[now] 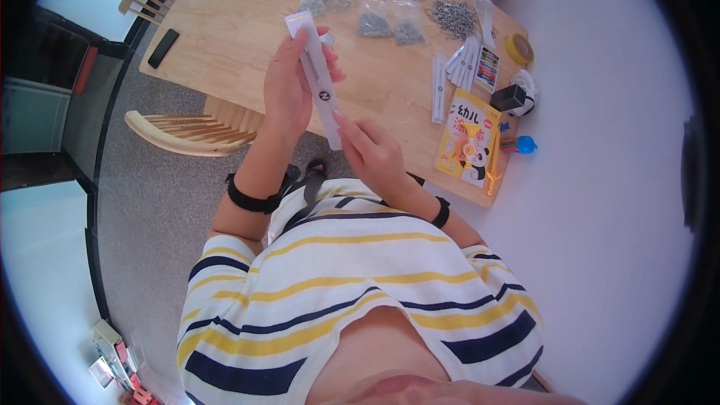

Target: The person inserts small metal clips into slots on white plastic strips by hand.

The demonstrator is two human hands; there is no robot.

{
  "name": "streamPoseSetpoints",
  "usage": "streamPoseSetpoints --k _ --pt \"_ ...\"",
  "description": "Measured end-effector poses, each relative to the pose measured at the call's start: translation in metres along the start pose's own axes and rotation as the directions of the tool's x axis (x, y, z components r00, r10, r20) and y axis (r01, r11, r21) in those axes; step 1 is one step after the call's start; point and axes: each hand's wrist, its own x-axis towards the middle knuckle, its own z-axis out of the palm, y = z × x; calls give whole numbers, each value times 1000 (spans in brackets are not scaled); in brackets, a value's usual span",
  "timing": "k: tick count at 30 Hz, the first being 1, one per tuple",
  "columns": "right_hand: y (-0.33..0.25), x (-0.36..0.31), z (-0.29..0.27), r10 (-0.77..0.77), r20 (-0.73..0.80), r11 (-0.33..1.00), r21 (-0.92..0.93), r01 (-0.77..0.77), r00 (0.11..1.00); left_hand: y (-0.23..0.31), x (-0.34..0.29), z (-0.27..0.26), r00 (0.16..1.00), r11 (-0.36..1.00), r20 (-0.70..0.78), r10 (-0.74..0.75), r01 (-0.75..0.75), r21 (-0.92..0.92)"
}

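White and slim, a card strip (pixel 318 82) is held up slantwise by the worktop's (pixel 225 26) near edge, its upper part gripped between thumb and fingers by the left hand (pixel 288 86). Its lower edge is touched by the narrowly gathered fingers of the right hand (pixel 373 151), though whether it is pinched there cannot be told. Beyond, clear bags (pixel 375 24) are laid near silvery heaps (pixel 454 19) of small parts.

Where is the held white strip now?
In the head view, the white strip is above and left of centre, in the left hand, right hand at its lower end.
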Motion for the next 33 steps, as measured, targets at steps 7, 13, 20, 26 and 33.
streamPoseSetpoints --k 7,13,20,26,33 --pt "5 -5 4 16 3 1000 -6 -16 1000 11 4 4 999 998 -4 48 -48 38" --pt "9 -13 11 245 25 944 223 -244 969 20 12 0 995 996 -33 94 -94 8" --pt "11 -4 4 687 417 189 688 -700 595 26 17 -3 997 997 -56 55 -58 -52" --pt "11 -4 -1 602 546 87 680 -728 582 26 20 -2 1000 999 4 -1 1 -49" --pt "14 1 -8 663 488 48 728 -684 567 -12 -16 -12 938 911 263 -225 107 399"
